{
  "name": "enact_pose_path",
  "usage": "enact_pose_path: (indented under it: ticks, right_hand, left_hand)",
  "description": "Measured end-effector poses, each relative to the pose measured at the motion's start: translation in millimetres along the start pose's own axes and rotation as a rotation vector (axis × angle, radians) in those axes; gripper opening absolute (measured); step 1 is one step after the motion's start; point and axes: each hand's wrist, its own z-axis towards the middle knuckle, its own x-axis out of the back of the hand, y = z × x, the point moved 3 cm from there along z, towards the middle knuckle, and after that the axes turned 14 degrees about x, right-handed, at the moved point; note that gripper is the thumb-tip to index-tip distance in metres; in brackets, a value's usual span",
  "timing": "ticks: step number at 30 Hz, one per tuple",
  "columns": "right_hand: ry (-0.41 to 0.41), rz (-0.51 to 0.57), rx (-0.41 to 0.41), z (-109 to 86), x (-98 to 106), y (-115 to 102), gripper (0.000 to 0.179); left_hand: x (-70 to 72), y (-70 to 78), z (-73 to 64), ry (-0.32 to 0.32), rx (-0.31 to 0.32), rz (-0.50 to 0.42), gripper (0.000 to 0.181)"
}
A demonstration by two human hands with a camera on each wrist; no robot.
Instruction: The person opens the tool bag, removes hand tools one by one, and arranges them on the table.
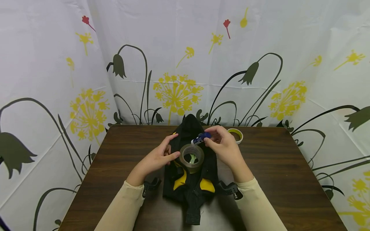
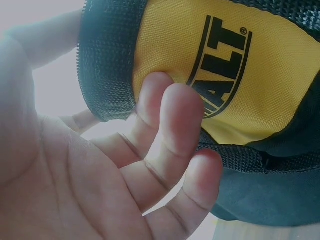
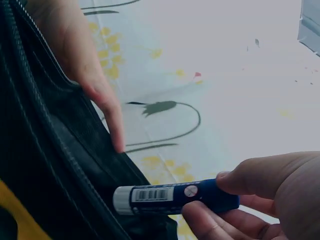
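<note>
My right hand point(image 1: 221, 142) pinches a blue glue stick point(image 1: 199, 139) between thumb and fingers, its white end pointing left over a black and yellow bag point(image 1: 208, 163). In the right wrist view, the barcode side of the glue stick point(image 3: 152, 194) faces the camera beside the bag's zippered edge. My left hand point(image 1: 156, 158) is at the bag's left side, index finger and thumb spread. From the left wrist, three loosely bent fingers show before the yellow panel point(image 2: 225, 65); the thumb is partly hidden. Its tip is near a brown tape roll point(image 1: 185, 160) at the bag's middle.
A white and yellow tape roll point(image 1: 240, 138) lies at the table's back, right of the bag. Something pale green point(image 1: 192, 158) shows through the brown roll's hole. The dark wooden table point(image 1: 274, 179) meets a flower-printed curtain point(image 1: 231, 64) behind.
</note>
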Motion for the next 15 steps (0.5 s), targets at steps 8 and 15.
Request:
enact_pose_path:
  ticks: [8,15]
  right_hand:
    - [0.15,0.079,0.013,-9.4,23,15,0.029]
    - [0.288,0.171,0.069,-19.9,47,33,0.031]
  left_hand:
    - [1.0,-0.9,-0.7,0.002,0.017,0.003,0.079]
    - [-0.1,-1.2,0.0,-0.005,0.019,0.007,0.08]
